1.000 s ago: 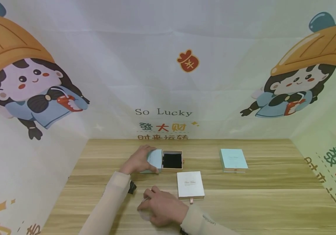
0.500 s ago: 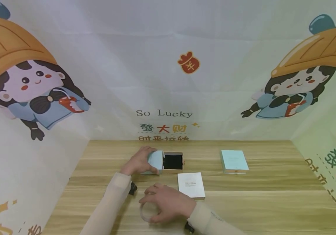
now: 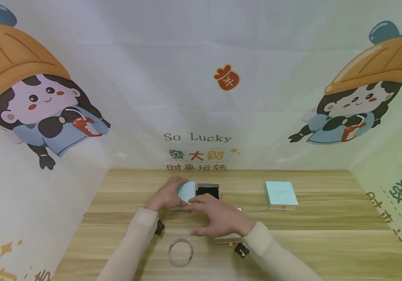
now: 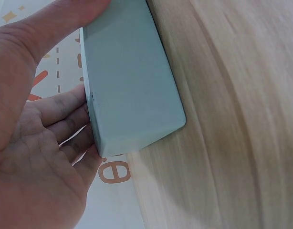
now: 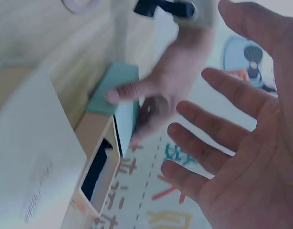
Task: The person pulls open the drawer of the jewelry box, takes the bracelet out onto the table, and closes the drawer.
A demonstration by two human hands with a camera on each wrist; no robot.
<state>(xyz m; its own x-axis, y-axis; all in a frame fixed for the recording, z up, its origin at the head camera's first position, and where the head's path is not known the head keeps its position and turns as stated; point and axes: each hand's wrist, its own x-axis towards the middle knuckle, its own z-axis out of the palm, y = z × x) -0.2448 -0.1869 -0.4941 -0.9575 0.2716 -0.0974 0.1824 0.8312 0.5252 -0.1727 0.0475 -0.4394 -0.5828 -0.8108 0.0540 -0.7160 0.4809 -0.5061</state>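
Note:
My left hand grips a light blue drawer box, thumb on its near side and fingers on the far side. Its drawer is slid out to the right and shows a black lining. Over the table, my right hand is raised with spread fingers and holds nothing. It partly covers the drawer and a white box, which the right wrist view shows up close. A clear, pinkish bangle lies flat on the table below my hands.
A second light blue box, pushed shut, stands at the right on the wooden table. White cloth walls with printed cartoon figures rise behind and at both sides.
My right hand has let go of the bangle, leaving it on the table, and moved up and right toward the drawer. The left hand still holds the light blue box.

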